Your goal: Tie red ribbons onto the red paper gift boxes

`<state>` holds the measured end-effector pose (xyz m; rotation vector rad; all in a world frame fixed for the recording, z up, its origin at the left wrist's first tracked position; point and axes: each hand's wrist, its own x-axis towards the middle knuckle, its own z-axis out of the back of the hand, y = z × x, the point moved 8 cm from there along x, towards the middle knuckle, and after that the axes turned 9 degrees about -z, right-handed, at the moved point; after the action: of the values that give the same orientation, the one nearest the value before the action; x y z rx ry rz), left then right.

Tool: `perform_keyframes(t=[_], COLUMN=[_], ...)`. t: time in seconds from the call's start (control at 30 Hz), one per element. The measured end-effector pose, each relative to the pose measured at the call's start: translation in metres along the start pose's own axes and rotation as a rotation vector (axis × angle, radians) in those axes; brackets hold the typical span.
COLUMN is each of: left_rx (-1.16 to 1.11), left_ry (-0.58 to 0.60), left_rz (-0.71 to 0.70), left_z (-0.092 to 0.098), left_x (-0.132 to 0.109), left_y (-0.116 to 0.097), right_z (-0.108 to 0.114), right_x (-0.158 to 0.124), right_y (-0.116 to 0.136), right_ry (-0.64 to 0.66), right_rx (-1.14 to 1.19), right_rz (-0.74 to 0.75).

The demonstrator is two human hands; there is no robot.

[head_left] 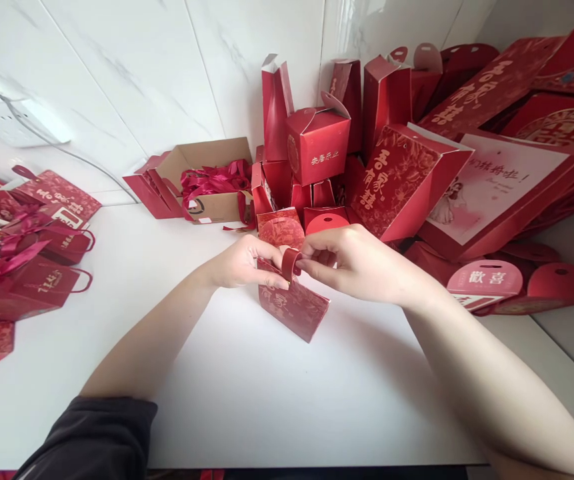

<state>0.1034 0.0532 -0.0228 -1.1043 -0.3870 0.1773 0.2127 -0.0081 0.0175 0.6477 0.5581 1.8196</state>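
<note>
A small red gift box with gold characters and a floral pattern tilts over the white table, in front of me. My left hand is closed, its thumb and fingers pinching the box's top edge beside a red strap. This strap is bent into a loop above the box. From the other side, my right hand pinches the strap's end between thumb and forefinger, with the other fingers curled. Fingers cover part of the box's top, so how the strap joins it is hidden.
Behind my hands stands a cardboard box holding dark red ribbons. Red gift boxes are stacked along the wall and right side. More boxes with ribbons lie at the left. A cable runs from a wall socket.
</note>
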Motion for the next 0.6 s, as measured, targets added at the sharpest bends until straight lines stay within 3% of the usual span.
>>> perform_keyframes(t=[0.6], left_rx=[0.050], left_ry=[-0.010], left_rz=[0.061], left_z=[0.0020], left_x=[-0.0025], left_y=[0.0034], right_z=[-0.0053], right_x=[-0.0018], right_y=[0.0031], right_ry=[0.069], right_rx=[0.041], right_rz=[0.022])
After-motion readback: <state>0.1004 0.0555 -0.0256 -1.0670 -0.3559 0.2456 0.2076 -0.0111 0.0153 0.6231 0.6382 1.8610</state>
